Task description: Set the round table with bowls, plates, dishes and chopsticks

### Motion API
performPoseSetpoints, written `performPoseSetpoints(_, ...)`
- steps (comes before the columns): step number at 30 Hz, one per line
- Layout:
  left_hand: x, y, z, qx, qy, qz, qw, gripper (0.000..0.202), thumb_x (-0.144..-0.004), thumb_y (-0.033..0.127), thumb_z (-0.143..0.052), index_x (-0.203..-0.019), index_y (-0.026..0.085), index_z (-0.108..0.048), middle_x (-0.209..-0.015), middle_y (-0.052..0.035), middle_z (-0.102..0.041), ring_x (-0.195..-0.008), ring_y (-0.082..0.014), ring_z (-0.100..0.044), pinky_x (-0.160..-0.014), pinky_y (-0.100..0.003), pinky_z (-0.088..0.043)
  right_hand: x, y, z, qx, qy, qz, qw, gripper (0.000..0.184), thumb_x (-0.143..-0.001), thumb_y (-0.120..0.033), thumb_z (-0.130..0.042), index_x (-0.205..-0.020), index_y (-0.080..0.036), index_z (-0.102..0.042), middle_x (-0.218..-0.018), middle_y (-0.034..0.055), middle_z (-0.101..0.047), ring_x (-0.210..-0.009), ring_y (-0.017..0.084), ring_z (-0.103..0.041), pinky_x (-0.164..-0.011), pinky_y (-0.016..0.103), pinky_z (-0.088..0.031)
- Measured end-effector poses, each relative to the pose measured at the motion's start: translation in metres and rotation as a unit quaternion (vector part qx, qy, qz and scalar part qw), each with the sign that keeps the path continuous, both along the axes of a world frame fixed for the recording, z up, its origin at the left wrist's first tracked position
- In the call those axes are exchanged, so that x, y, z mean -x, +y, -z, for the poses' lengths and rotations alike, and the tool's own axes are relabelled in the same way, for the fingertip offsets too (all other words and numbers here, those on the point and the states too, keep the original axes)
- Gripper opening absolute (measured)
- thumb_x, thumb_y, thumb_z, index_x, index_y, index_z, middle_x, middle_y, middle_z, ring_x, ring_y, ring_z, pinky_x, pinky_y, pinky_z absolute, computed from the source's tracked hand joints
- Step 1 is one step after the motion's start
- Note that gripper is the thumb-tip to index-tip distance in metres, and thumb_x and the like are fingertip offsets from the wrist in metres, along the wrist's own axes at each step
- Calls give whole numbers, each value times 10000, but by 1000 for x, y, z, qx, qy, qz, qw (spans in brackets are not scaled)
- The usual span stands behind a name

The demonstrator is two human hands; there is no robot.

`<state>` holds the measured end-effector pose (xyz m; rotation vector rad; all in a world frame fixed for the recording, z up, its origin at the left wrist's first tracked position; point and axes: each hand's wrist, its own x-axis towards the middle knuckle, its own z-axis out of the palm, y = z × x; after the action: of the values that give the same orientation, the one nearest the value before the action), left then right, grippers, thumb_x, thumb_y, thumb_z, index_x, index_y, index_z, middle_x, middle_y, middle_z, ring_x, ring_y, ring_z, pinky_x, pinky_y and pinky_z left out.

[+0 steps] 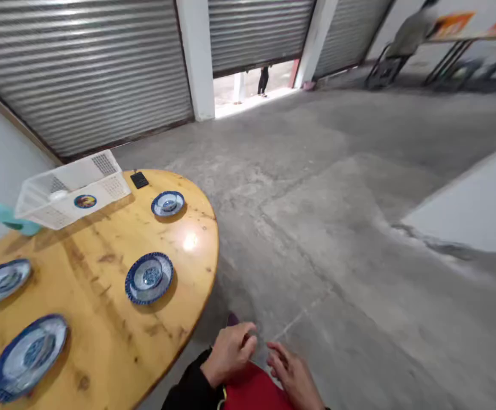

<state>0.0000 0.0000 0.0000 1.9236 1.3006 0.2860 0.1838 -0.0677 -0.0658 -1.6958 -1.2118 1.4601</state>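
Observation:
Both of my hands are held in front of my body, off the right edge of the round wooden table [106, 273]. My left hand [230, 350] has loosely bent fingers, with a gap between thumb and forefinger and nothing seen in it. A short distance to its right, my right hand [292, 373] is also empty, its fingers half curled and apart. Nearest to them on the table is a blue-and-white plate [136, 295] with a small bowl [152, 275] on it. Neither hand touches the table.
More blue-and-white dishes [168, 203] stand around the tabletop. A white plastic basket [102, 193], a dark flat object [139, 180] and a turquoise bottle [21, 223] are at its far side. Beyond are roller shutters [81, 68], a white pillar [474, 205] and a seated person [410, 37].

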Motion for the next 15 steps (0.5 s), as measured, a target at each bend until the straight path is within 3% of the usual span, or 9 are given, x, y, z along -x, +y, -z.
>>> performPoseSetpoints(7, -21, 95, -10, -9, -58, -13, 998, 352, -917, 255, -447, -1157, 179, -693, -896, -60, -761, -787, -183, -689, -751, -250, -491, -21, 91, -19, 11, 0, 78, 997, 569, -759, -632, -503, -1052, -177, -678, -785, 92, -731, -781, 270, -730, -658, 330, -568)
performPoseSetpoints(15, -21, 147, -8, 65, -83, -62, 992, 362, -927, 284, -434, -1140, 181, -708, -836, -50, -744, -719, -176, -661, -667, -248, -464, -18, 157, -15, 39, 20, 31, 999, 539, -744, -589, -511, -1068, -189, -675, -751, 46, -709, -630, 207, -671, -590, 297, -528)
